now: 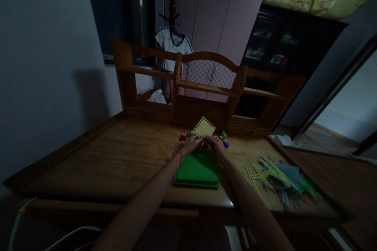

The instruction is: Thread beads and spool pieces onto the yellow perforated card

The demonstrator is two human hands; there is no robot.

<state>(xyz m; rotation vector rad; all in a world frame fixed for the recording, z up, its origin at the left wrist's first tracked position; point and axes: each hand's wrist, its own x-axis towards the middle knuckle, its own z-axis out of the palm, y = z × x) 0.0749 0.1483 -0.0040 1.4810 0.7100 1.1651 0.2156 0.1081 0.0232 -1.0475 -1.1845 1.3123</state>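
A square of yellow paper [204, 127], with small holes punched along its edges, stands tilted above the desk at its far middle. At its lower corner, my left hand [192, 145] is closed on the paper. Close beside it, my right hand [217, 147] has its fingers curled around what looks like a small purple craft punch, mostly hidden. Around my hands lie several small coloured punches, among them a red punch [183, 137], a green punch [224, 135] and another purple punch [226, 144]. Under my wrists lies a stack of green sheets [196, 170].
Punched paper strips [269, 174] in yellow, green and blue are heaped at the desk's right side. Tiny pale scraps [177, 141] lie left of the punches. A wooden shelf unit [203, 110] rises along the back edge of the wooden desk [118, 157]. The room is dim.
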